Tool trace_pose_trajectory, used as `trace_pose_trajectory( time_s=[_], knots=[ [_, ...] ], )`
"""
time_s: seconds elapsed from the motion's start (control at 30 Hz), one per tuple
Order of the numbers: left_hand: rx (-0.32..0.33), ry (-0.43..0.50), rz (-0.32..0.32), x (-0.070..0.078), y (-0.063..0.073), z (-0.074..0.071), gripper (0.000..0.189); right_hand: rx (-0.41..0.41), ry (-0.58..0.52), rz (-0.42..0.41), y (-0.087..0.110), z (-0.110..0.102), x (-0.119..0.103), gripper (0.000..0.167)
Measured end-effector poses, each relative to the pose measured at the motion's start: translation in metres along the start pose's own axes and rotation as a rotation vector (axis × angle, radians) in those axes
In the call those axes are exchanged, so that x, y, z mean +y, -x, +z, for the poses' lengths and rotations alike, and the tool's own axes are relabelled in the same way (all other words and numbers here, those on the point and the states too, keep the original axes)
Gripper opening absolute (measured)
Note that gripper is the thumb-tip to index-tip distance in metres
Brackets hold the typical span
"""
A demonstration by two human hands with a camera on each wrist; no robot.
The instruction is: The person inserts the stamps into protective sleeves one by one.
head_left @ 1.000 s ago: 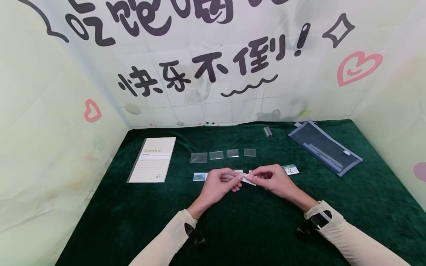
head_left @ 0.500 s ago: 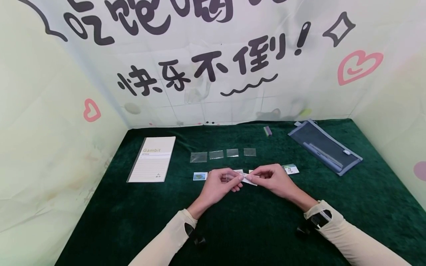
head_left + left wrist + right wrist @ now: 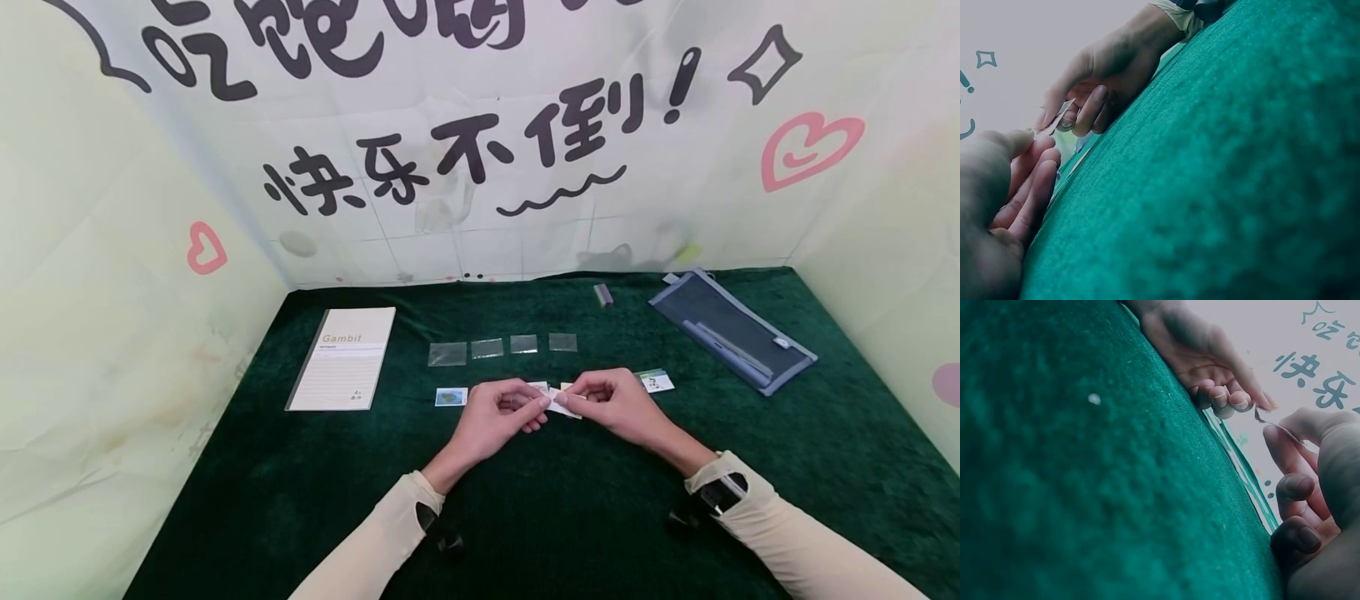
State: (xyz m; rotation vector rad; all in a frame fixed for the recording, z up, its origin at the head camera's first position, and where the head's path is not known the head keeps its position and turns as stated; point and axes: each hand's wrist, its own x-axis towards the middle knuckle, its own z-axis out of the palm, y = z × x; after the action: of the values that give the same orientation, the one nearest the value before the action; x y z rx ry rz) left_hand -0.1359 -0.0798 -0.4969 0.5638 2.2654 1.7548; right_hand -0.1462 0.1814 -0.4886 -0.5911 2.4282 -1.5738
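Above the green-covered worktop (image 3: 570, 533), near its middle: a small white slip (image 3: 567, 406) is held up off the cloth between two hands; it is thin, and seen from the right wrist it bows a little.
Left hand (image 3: 495, 421): thumb and forefinger pinch one end of the slip, the other fingers curving below it.
Right hand (image 3: 618, 407): thumb and forefinger pinch the opposite end, the lower fingers bent and, as far as I can see, holding nothing else.
Step in hand: I judge it to be close fingertip work on the slip, perhaps parting or straightening it; I cannot tell which from where I stand.
Next move: it seems to call for a light, steady pinch from both sides, with care not to crease the slip; should one hand let go, the other needs a sure hold.
Just behind the fingers: a pale card (image 3: 537, 387) shows in part, its face too hidden to make out.
Beside the left hand: a blue picture card (image 3: 451, 397) lies flat.
Beside the right hand: a green-edged card (image 3: 656, 382) lies near the wrist.
Farther back: four transparent sleeves (image 3: 523, 344) lie in a row, apart from one another.
Toward the edges: a notebook (image 3: 341, 358) at left, a purple-and-green block (image 3: 603, 296) and a mesh pouch (image 3: 735, 329) at right.
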Motion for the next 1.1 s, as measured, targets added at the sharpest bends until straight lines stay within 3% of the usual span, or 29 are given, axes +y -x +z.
trace_pose_trajectory(
  time_s=[0.23,0.53,0.83,1.1],
  knots=[
    [-0.007,0.0,0.021,0.0012,-0.0005,-0.0004,0.022,-0.019,-0.021,-0.02,0.0004,0.0013,0.0002,0.01],
    [0.044,0.093,-0.001,-0.0006,-0.0016,-0.002,0.024,-0.023,-0.118,-0.013,0.0006,-0.0006,0.0002,0.017],
    [0.009,0.111,0.007,0.0007,-0.0017,0.0003,0.023,-0.021,-0.115,-0.024,0.0018,-0.0005,0.0015,0.015],
    [-0.026,0.132,-0.023,0.0001,-0.0014,0.0001,0.025,-0.007,-0.113,-0.03,0.0007,-0.0004,-0.0002,0.013]
  ],
)
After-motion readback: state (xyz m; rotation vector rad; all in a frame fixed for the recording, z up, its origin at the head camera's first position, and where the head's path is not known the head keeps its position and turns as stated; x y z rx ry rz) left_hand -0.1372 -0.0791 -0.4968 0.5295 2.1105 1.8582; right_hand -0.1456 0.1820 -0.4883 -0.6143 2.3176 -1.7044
